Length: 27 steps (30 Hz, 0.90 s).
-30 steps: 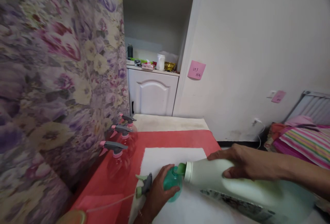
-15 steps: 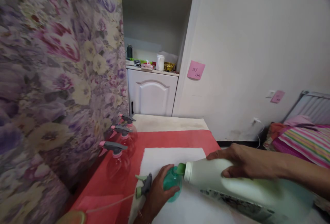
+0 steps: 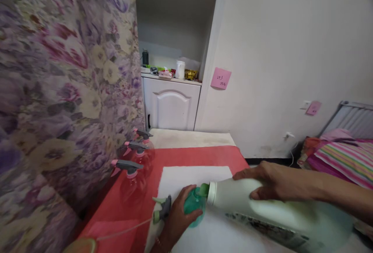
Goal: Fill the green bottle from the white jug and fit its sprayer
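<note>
My left hand [image 3: 179,216] is wrapped round a small green see-through bottle [image 3: 192,206] that stands on a white sheet [image 3: 221,229]. In my right hand [image 3: 271,183] is a large pale green jug [image 3: 250,202], tipped on its side with its mouth to the left. The jug's green spout [image 3: 204,189] meets the small bottle's neck. Whether liquid flows there I cannot make out. Left of my left hand lies a grey and green spray head [image 3: 163,208] with a long thin tube.
Several pink spray bottles with grey triggers, one of them nearest me [image 3: 132,187], line the left side of the red cloth [image 3: 192,156]. A floral curtain [image 3: 67,89] hangs at the left. Beyond the table stands a white cabinet [image 3: 171,105]. A round rim [image 3: 83,245] shows at the bottom left.
Hands, jug and bottle hold nearly the same pose. The view has shifted very slightly.
</note>
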Motion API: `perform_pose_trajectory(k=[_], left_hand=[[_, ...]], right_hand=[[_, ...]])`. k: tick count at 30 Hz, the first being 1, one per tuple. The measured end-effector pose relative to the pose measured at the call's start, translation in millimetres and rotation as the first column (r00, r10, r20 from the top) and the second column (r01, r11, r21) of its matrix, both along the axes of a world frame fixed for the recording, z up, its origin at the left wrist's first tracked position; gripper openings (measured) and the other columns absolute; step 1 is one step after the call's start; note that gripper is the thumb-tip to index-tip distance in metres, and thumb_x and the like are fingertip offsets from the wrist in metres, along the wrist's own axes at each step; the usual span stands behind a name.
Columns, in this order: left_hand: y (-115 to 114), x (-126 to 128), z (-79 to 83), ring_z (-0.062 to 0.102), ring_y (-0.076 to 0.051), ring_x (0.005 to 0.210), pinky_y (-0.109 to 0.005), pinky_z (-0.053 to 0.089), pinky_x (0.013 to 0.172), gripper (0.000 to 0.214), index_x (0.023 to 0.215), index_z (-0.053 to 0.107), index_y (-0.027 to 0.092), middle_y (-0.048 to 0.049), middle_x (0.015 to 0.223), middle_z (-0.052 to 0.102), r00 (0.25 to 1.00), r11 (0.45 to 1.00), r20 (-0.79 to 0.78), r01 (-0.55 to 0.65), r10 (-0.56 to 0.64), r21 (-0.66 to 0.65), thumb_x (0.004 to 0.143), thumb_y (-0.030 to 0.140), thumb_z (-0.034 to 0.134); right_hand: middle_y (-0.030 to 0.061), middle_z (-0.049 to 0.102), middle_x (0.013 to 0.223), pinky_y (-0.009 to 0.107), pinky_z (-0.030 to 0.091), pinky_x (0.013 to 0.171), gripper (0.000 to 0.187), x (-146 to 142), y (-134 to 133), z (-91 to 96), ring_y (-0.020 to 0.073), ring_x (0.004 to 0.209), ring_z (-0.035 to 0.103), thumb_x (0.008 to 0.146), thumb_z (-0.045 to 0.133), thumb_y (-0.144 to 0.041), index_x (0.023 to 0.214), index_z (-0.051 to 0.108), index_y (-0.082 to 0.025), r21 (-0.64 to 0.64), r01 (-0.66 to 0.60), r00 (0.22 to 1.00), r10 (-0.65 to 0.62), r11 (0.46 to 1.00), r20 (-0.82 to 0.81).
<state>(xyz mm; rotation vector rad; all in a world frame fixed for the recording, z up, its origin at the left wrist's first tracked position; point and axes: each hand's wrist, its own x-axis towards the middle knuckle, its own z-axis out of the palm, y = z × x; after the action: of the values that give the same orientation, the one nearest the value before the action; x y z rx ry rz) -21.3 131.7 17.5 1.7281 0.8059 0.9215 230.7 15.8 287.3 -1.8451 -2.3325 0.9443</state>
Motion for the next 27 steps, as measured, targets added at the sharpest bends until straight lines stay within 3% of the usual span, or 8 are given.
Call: perform_pose_trajectory(k=[18, 24, 27], left_hand=[[0.5, -0.4, -2.6, 0.048, -0.031, 0.131, -0.045, 0.032, 0.113, 0.063, 0.130, 0.055, 0.021, -0.0117, 0.138, 0.056, 1.000, 1.000, 0.009, 0.011, -0.011, 0.004, 0.069, 0.023, 0.072], [0.1, 0.6, -0.6, 0.049, -0.031, 0.130, -0.045, 0.033, 0.113, 0.064, 0.129, 0.056, 0.023, -0.0106, 0.137, 0.058, 1.000, 1.000, 0.011, -0.003, 0.003, -0.006, 0.068, 0.023, 0.073], [-0.8, 0.3, 1.0, 0.049, -0.031, 0.130, -0.044, 0.033, 0.113, 0.064, 0.129, 0.057, 0.023, -0.0099, 0.137, 0.058, 1.000, 1.000, 0.010, -0.010, 0.010, -0.013, 0.066, 0.020, 0.072]], right_hand=[[0.0056, 0.069, 0.117, 0.020, 0.051, 0.065, 0.052, 0.0, -0.6, 0.6, 0.0148, 0.080, 0.067, 0.087, 0.063, -0.033, 0.138, 0.055, -0.027, 0.022, -0.005, 1.000, 0.004, 1.000, 0.022], [0.0035, 0.073, 0.106, 0.019, 0.046, 0.058, 0.048, -4.0, -0.4, 3.2, 0.0140, 0.074, 0.065, 0.087, 0.062, -0.031, 0.135, 0.057, -0.029, 0.026, -0.007, 0.999, 0.006, 1.000, 0.043], [0.0016, 0.073, 0.104, 0.021, 0.047, 0.062, 0.044, -5.9, 1.1, 4.7, 0.0155, 0.078, 0.066, 0.087, 0.062, -0.030, 0.131, 0.060, -0.030, 0.029, -0.031, 0.999, 0.030, 0.999, 0.041]])
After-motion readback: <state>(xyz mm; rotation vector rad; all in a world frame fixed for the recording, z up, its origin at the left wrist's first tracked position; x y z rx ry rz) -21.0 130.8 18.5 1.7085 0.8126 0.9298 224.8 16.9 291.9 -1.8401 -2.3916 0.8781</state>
